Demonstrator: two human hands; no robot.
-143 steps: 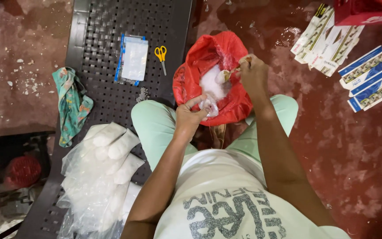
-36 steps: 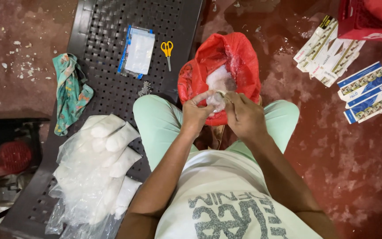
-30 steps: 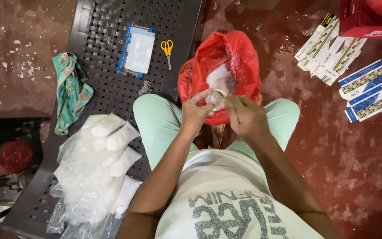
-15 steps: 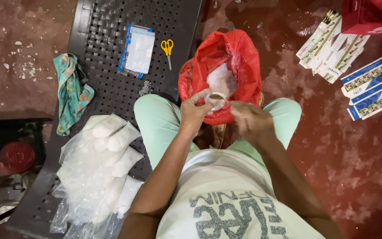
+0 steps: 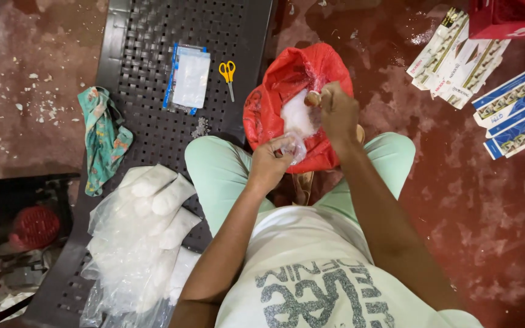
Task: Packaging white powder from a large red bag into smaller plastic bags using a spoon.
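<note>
Left hand [image 5: 270,163] pinched shut near lap, right hand [image 5: 337,111] fisted, raised higher

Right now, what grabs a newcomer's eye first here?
The red bag of white grains in the person's lap, with the right hand over its mouth and the left hand pinching a small clear pouch. Next, the heap of filled clear pouches on the dark bench at left, and yellow scissors farther up it.

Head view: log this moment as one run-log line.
left hand: holds small clear bag | right hand: over red bag, grips small scoop | white granules inside | scissors on bench
</note>
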